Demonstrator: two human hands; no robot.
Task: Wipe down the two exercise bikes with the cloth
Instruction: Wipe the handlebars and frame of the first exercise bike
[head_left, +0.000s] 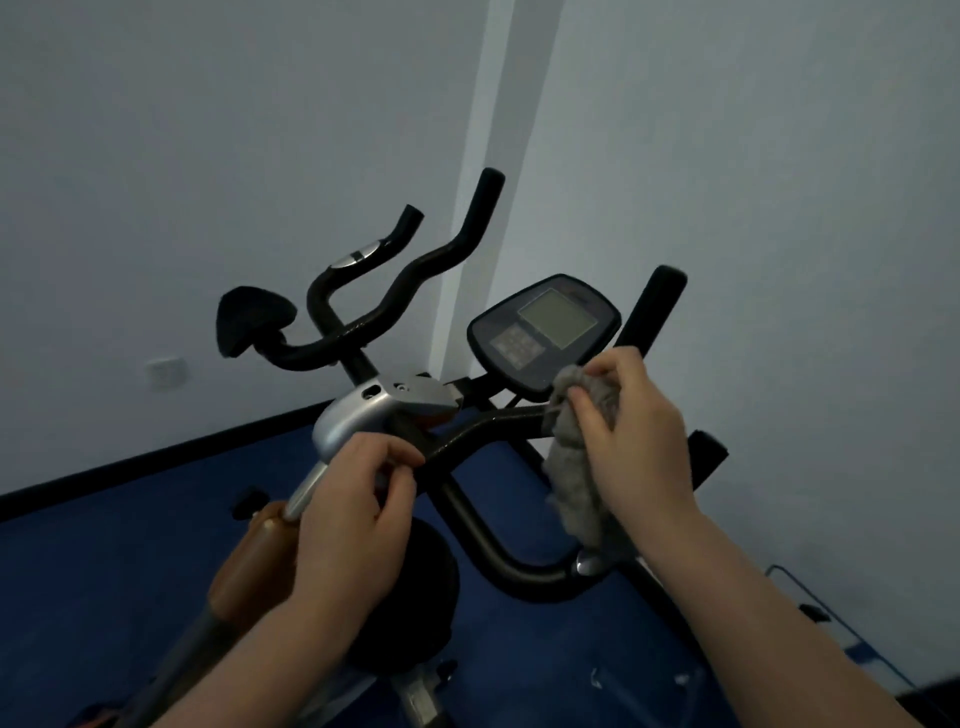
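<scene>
grey cloth (576, 457) in right hand (639, 431), two bikes (363, 322)

Near bike (332, 423): black handlebar, silver stem, console tilted up toward you. Your grey cloth (576, 457) is bunched around its right bar, tail hanging down. Second bike (358, 306) just behind, black bars.

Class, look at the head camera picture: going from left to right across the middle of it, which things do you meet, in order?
Wall socket → black saddle → silver clamp housing → display console → grey cloth held in the right hand.
</scene>
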